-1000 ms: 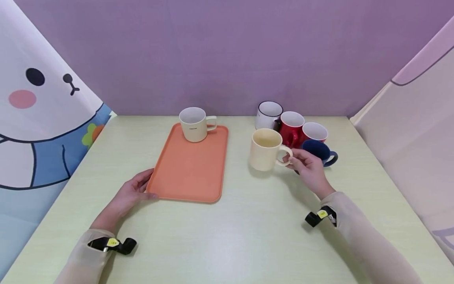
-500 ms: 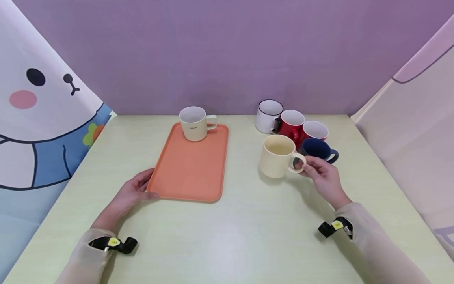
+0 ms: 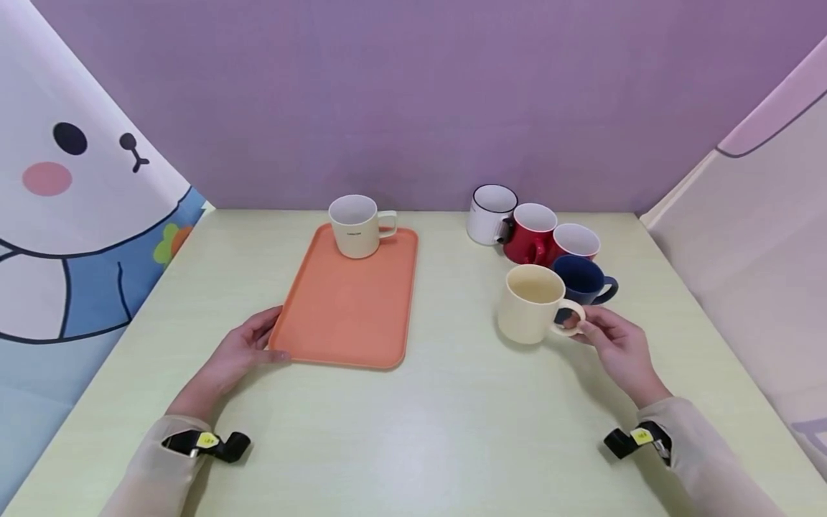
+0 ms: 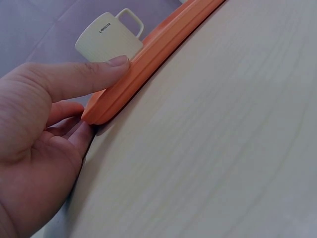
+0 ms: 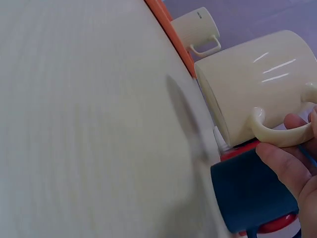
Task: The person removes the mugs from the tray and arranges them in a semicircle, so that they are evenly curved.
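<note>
My right hand pinches the handle of a pale yellow mug, held upright just above the table; in the right wrist view its shadow lies apart from its base. Right behind it stands a navy blue mug, partly covered by the yellow one and my fingers. On the left, my left hand holds the near left corner of an orange tray. Its thumb lies along the front rim and the other fingers are against the side. A cream mug with small lettering stands at the tray's far end.
Behind the navy mug, two red mugs with white insides and a white mug with a dark rim stand close together. A purple backdrop rises at the table's far edge.
My right hand has carried the yellow mug to the right and nearer to me, away from the tray's side and in front of the navy mug. My left hand and the tray stay put.
</note>
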A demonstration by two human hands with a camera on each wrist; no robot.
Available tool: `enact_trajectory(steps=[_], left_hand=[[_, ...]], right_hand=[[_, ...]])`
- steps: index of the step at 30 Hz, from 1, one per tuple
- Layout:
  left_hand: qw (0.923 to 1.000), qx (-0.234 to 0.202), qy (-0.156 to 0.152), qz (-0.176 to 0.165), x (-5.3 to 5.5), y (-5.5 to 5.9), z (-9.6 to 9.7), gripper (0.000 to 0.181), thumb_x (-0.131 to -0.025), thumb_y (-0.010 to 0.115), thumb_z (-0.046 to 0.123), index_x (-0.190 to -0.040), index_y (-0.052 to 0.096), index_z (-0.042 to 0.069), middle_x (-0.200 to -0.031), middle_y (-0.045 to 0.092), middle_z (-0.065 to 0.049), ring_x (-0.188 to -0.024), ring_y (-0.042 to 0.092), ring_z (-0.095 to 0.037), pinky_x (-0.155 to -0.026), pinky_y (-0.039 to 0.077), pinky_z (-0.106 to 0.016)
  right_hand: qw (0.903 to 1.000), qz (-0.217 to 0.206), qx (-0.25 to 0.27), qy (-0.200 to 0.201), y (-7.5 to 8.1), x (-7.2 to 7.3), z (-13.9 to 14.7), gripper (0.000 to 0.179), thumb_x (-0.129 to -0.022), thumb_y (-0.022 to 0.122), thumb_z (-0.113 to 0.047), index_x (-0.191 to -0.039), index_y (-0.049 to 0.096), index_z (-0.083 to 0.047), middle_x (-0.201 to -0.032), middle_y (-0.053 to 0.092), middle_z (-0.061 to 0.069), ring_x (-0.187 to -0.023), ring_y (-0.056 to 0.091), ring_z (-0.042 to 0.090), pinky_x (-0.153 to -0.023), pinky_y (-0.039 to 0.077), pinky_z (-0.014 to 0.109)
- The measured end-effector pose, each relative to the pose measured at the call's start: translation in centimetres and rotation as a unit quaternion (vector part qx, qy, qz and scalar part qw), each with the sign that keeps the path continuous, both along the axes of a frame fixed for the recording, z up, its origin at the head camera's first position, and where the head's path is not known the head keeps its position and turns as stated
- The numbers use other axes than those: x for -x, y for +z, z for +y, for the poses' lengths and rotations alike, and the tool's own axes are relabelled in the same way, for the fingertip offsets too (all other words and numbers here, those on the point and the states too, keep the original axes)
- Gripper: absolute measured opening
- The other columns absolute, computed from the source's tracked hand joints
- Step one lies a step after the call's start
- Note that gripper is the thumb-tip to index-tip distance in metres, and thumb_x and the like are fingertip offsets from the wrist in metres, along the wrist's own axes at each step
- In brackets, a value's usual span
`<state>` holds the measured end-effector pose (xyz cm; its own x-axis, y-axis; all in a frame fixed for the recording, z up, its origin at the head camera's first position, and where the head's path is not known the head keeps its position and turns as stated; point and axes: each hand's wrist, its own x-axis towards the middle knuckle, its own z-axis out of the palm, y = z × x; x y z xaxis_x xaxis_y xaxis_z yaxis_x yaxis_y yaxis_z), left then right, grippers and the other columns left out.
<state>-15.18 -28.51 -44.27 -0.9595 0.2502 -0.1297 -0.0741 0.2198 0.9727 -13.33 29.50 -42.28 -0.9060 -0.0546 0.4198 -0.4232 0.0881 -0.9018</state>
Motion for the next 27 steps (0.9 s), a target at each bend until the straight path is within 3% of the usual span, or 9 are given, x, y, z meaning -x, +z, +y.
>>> enact_trajectory(steps=[14, 27], left_hand=[[1.0000, -0.004, 0.002, 0.000, -0.1, 0.0, -0.1, 0.088, -0.083, 0.071, -0.012, -0.155, 0.021, -0.006, -0.159, 0.022, -0.027, -0.145, 0.020, -0.043, -0.098, 0.043, -0.013], [1.0000, -0.003, -0.001, 0.005, 0.0, -0.1, -0.2, 0.087, -0.083, 0.071, -0.011, -0.154, 0.021, -0.007, -0.159, 0.022, -0.027, -0.145, 0.021, -0.044, -0.098, 0.043, -0.013]], right_hand=[[0.9999, 0.001, 0.010, 0.010, -1.3, -1.2, 1.6, 0.021, -0.092, 0.049, 0.022, -0.112, 0.056, 0.025, -0.095, 0.074, 0.003, -0.089, 0.071, 0.008, -0.076, 0.057, 0.021], [0.9989, -0.005, -0.004, 0.047, -1.9, -0.6, 3.3, 0.019, -0.093, 0.049, 0.022, -0.110, 0.054, 0.026, -0.099, 0.075, 0.006, -0.092, 0.071, 0.009, -0.079, 0.057, 0.021]])
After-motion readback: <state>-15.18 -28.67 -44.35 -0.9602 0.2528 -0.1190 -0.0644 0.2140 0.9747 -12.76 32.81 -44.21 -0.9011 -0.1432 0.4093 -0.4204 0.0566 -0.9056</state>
